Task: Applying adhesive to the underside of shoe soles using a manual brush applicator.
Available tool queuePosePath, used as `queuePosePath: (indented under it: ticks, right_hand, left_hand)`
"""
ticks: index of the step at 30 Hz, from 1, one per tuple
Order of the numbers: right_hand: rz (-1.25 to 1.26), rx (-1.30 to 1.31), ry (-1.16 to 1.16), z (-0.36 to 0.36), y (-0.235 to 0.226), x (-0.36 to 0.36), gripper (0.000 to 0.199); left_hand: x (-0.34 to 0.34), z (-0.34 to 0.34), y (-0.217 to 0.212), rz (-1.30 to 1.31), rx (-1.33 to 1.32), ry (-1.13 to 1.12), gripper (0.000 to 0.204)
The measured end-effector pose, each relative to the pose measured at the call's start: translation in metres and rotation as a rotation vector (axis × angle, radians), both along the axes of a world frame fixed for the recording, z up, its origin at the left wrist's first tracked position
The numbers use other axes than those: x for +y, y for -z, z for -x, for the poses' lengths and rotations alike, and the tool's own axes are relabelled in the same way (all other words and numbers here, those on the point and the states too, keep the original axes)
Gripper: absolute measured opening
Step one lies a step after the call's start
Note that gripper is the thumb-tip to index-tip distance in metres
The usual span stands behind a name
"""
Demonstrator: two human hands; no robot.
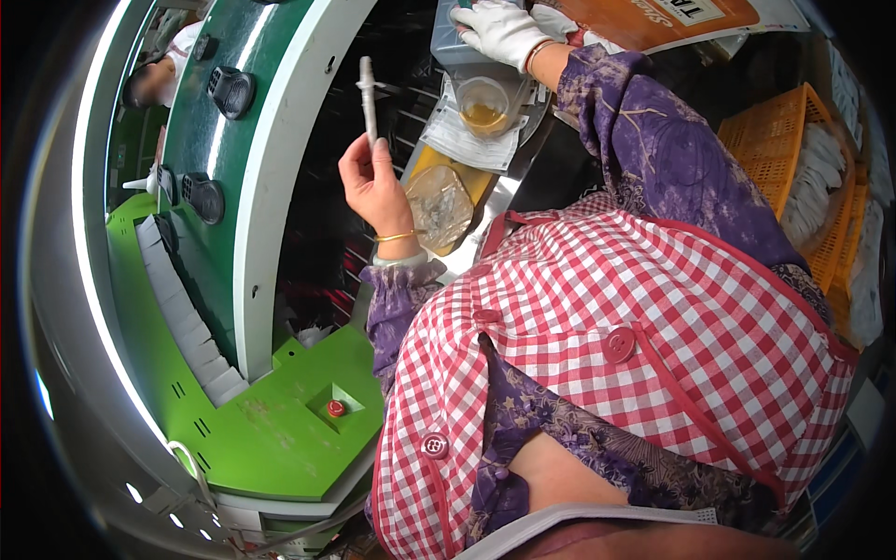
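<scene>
The bare left hand [373,182] pinches a grey stick [368,98] upright just left of the cup [483,103] (not yet dipped, I judge), while the gloved right hand [504,30] lies spread on a grey box [453,42] above the cup.

Bright, even light falls from above onto the green machine panel [280,429], whose white edge beside it carries a pale sheen. Right of the panel the recess behind it sinks into deep shadow. The picture is sharp at its middle, colours saturated. Toward the rim, straight edges of the panel bow strongly, detail softens, and a black fisheye border closes every corner.
</scene>
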State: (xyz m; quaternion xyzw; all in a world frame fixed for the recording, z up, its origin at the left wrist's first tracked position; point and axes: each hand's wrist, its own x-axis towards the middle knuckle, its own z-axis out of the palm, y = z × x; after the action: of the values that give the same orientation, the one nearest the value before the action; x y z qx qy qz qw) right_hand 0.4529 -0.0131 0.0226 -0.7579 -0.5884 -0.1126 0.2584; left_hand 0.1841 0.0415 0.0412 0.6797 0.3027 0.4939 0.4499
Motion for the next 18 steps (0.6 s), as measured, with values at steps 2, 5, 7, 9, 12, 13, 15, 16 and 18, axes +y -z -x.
queuePosePath:
  ticks: [2, 5, 7, 9, 12, 13, 15, 16, 18]
  right_hand:
    - [-0.008, -0.005, -0.012, 0.001, 0.001, 0.002, 0.018]
    - [-0.005, -0.018, 0.001, 0.0, 0.0, 0.001, 0.018]
    - [0.036, 0.0, 0.028, -0.006, -0.006, -0.004, 0.018]
    - [0.036, -0.028, 0.022, -0.002, -0.014, -0.009, 0.018]
    - [-0.007, -0.057, 0.001, 0.001, -0.017, -0.01, 0.018]
    - [-0.022, -0.061, -0.004, 0.003, -0.016, -0.009, 0.018]
    - [-0.017, -0.066, 0.002, 0.002, -0.014, -0.01, 0.018]
    - [0.002, -0.064, 0.002, 0.0, -0.014, -0.009, 0.018]
    - [-0.022, -0.103, -0.016, -0.002, -0.009, -0.004, 0.018]
  left_hand:
    - [-0.009, 0.008, -0.015, -0.008, -0.08, -0.05, 0.017]
    - [-0.018, 0.014, -0.046, -0.022, -0.208, -0.075, 0.015]
    - [-0.018, 0.014, -0.057, -0.044, -0.208, -0.06, 0.014]
    - [-0.023, 0.022, -0.056, -0.017, -0.074, -0.009, 0.017]
    - [-0.02, 0.034, -0.012, 0.174, 0.237, 0.173, 0.021]
    - [-0.023, 0.033, 0.003, 0.27, 0.291, 0.201, 0.021]
    - [-0.023, 0.024, 0.022, 0.407, 0.367, 0.28, 0.023]
    - [-0.023, 0.018, 0.028, 0.483, 0.394, 0.323, 0.024]
    - [-0.022, 0.008, 0.047, 0.624, 0.384, 0.389, 0.025]
